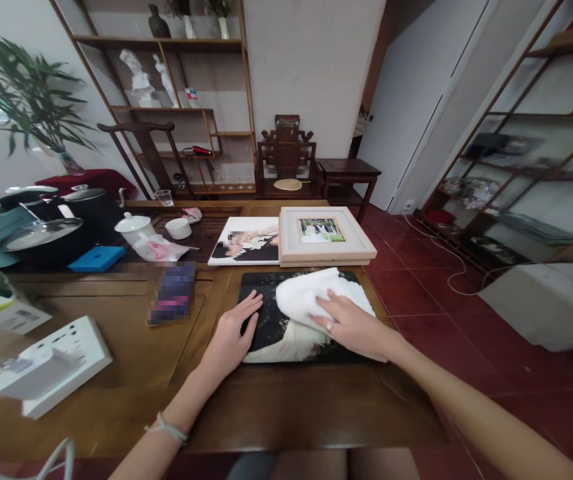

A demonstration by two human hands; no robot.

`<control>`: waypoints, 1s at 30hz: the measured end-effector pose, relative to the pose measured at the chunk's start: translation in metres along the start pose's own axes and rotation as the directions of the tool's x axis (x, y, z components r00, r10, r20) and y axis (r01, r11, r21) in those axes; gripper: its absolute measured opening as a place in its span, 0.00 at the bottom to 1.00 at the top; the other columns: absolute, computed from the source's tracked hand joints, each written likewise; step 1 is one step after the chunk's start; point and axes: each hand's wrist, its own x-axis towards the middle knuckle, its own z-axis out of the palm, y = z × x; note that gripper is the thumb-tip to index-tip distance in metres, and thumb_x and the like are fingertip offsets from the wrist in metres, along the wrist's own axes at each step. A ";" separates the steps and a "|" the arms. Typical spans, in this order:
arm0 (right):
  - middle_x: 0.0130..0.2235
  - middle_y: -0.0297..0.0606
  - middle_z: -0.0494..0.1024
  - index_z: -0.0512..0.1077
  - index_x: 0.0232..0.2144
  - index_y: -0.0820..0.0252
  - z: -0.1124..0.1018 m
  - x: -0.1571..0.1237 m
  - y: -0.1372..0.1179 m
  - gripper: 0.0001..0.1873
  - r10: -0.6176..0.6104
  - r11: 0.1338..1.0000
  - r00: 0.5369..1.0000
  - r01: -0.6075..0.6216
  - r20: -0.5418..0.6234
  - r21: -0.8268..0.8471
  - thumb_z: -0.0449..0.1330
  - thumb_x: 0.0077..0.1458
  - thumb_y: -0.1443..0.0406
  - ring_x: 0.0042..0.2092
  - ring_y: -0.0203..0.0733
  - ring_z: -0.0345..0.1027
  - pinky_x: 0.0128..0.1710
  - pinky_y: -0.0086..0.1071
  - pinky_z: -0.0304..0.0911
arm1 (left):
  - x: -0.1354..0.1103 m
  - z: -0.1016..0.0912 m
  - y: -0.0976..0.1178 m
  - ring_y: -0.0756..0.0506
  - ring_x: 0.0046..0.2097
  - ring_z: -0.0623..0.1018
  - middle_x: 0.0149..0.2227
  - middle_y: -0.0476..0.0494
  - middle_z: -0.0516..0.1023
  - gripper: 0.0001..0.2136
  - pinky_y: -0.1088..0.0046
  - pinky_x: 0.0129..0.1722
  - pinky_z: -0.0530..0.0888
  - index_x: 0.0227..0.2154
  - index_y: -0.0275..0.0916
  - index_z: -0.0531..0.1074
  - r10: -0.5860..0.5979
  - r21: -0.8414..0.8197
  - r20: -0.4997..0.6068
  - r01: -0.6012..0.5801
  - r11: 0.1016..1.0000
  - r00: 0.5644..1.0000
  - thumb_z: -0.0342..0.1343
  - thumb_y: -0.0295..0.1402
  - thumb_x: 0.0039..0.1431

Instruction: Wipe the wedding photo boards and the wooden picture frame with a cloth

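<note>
A dark photo panel (261, 340) with a pale dress in its picture lies flat near the table's right end. My left hand (234, 327) rests on its left edge, fingers stretched out and thumb on the surface, holding nothing. A folded white towel (299, 297) covers much of the panel's upper right part. My right hand (349, 320) grips the towel and presses it against the panel. The towel hides part of the picture beneath it.
Behind the panel lie a white-edged photo print (246, 243) and a light wood picture frame (361, 243). To the left are a white power strip (66, 363), a blue box (97, 259), a lidded white cup (134, 230) and a black pan (46, 243).
</note>
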 end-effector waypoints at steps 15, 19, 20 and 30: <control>0.44 0.49 0.75 0.69 0.40 0.62 0.014 0.102 -0.034 0.15 -0.189 0.981 0.982 0.189 0.001 0.048 0.47 0.61 0.61 0.45 0.52 0.67 0.42 0.37 0.59 | 0.001 0.000 -0.001 0.40 0.50 0.76 0.48 0.38 0.77 0.15 0.59 0.52 0.72 0.43 0.36 0.75 -0.016 0.036 -0.026 0.016 0.999 1.000 0.47 0.31 0.60; 0.43 0.47 0.74 0.68 0.40 0.61 0.005 0.067 -0.010 0.14 -0.130 0.991 0.991 0.130 -0.006 0.026 0.47 0.61 0.60 0.46 0.52 0.66 0.44 0.37 0.59 | 0.002 0.000 -0.001 0.40 0.54 0.73 0.50 0.37 0.75 0.15 0.57 0.54 0.69 0.45 0.35 0.74 -0.016 0.026 -0.011 0.016 1.000 1.000 0.47 0.32 0.60; 0.44 0.47 0.74 0.68 0.41 0.61 0.001 0.057 -0.002 0.14 -0.107 0.994 0.994 0.107 -0.011 0.019 0.47 0.61 0.60 0.47 0.52 0.65 0.45 0.37 0.58 | 0.002 0.000 -0.001 0.40 0.55 0.72 0.51 0.37 0.75 0.15 0.57 0.55 0.69 0.45 0.34 0.74 -0.013 0.023 -0.005 0.013 1.000 1.000 0.47 0.32 0.60; 0.49 0.49 0.71 0.68 0.43 0.61 -0.024 0.007 0.064 0.18 0.130 0.991 0.989 -0.132 -0.070 -0.024 0.44 0.62 0.57 0.52 0.54 0.62 0.50 0.41 0.55 | 0.001 -0.001 -0.001 0.40 0.56 0.71 0.51 0.36 0.74 0.15 0.55 0.56 0.67 0.45 0.34 0.74 -0.003 0.013 -0.002 0.003 1.000 1.000 0.47 0.32 0.61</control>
